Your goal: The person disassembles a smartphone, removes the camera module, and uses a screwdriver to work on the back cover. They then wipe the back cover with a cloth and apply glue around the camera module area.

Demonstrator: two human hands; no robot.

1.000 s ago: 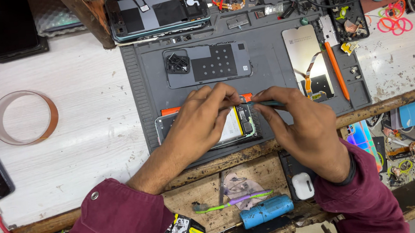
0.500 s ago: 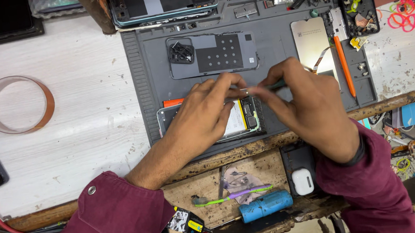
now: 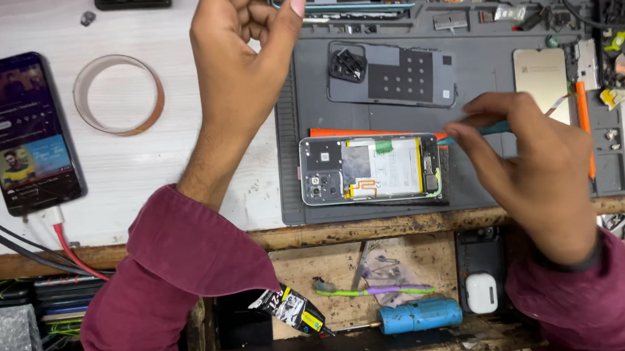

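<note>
An opened phone (image 3: 370, 167), back cover off with battery and circuit board exposed, lies flat on the grey work mat (image 3: 468, 112) near the front edge of the desk (image 3: 182, 169). The right hand (image 3: 536, 169) sits just right of the phone, its fingers (image 3: 479, 125) pinched narrowly on a thin teal tool (image 3: 485, 129) whose tip points at the phone's right end. Whether the tip touches the phone cannot be told. The left hand (image 3: 244, 57) is raised above the desk, well left of and above the phone, fingers curled loosely inward and holding nothing visible. A removed back cover (image 3: 400, 75) lies on the mat just behind the phone. A tape ring (image 3: 119, 95) and a lit phone (image 3: 24, 132) on a charging cable rest on the desk to the left.
</note>
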